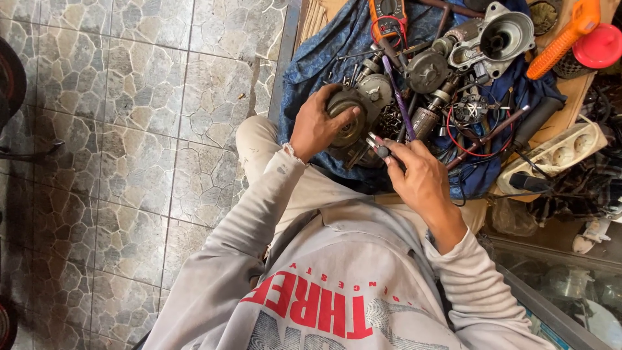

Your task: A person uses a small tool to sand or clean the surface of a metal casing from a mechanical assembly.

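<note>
The left hand (315, 126) grips a round grey metal motor housing (353, 116) on the blue cloth (324, 52). The right hand (418, 175) holds small pliers (377, 146) against it, beside a purple-handled screwdriver (396, 97).

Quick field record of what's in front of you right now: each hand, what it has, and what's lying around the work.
left hand: grip closed around a round grey motor housing
right hand: holds small pliers, tips at the housing
work surface: blue cloth strewn with metal motor parts
nearby: multimeter, orange tool handle, white power strip
floor: stone-pattern tiles
</note>
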